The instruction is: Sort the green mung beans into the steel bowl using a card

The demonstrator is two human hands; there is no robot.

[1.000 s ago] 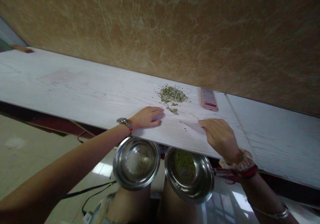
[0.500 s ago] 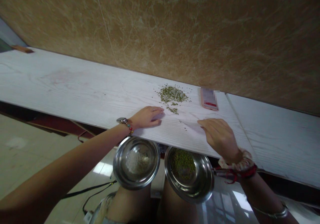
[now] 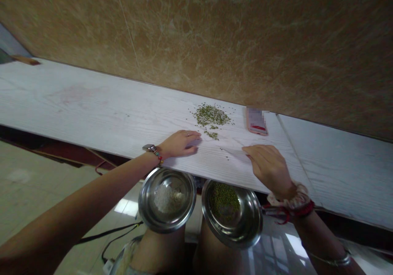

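A heap of green mung beans [image 3: 210, 115], with white grains mixed in at its right side, lies on the white wooden tabletop [image 3: 147, 115]. My left hand [image 3: 182, 143] rests on the tabletop just below the heap, fingers stretched out and holding nothing. To the right, my right hand [image 3: 268, 162] is closed in a pinch on a thin, whitish, see-through sheet [image 3: 235, 146]; its exact kind is hard to make out. The sheet points toward a small cluster of beans, and a few loose beans lie beside it.
On my lap stand a steel bowl of white grains [image 3: 167, 199] and a steel bowl of green beans [image 3: 231, 215]. A phone [image 3: 257, 121] lies right of the heap, near the brown marbled wall [image 3: 196, 41]. Black cables [image 3: 110, 232] hang at lower left.
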